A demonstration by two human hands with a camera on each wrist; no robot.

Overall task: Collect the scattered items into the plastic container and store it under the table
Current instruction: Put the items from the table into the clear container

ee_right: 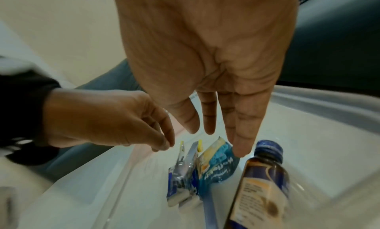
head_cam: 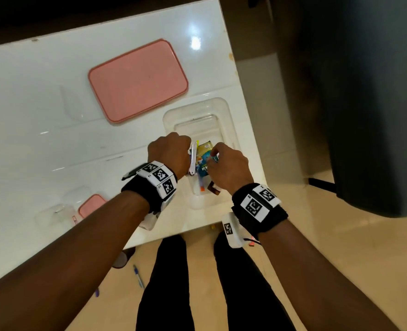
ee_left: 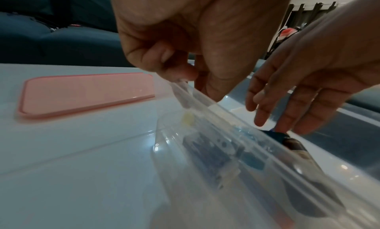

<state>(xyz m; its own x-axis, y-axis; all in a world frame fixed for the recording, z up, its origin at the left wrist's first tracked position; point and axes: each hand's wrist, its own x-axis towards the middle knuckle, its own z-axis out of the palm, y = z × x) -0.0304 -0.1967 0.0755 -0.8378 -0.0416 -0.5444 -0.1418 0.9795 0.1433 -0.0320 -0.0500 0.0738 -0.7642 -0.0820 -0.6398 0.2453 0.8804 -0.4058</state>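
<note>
The clear plastic container (head_cam: 228, 120) sits near the right edge of the white table (head_cam: 42, 96), already holding a brown bottle (ee_right: 261, 183), a blue snack packet (ee_right: 216, 164) and pens. The left hand (head_cam: 169, 154) hangs over its near wall, fingers curled together; whether they pinch anything I cannot tell. The right hand (head_cam: 228, 163) hovers above the contents, fingers straight and empty. The pink lid (head_cam: 138, 80) lies apart. A blue pen (head_cam: 138, 275) remains on the floor, so collecting looks unfinished, and storing under the table is not yet done.
</note>
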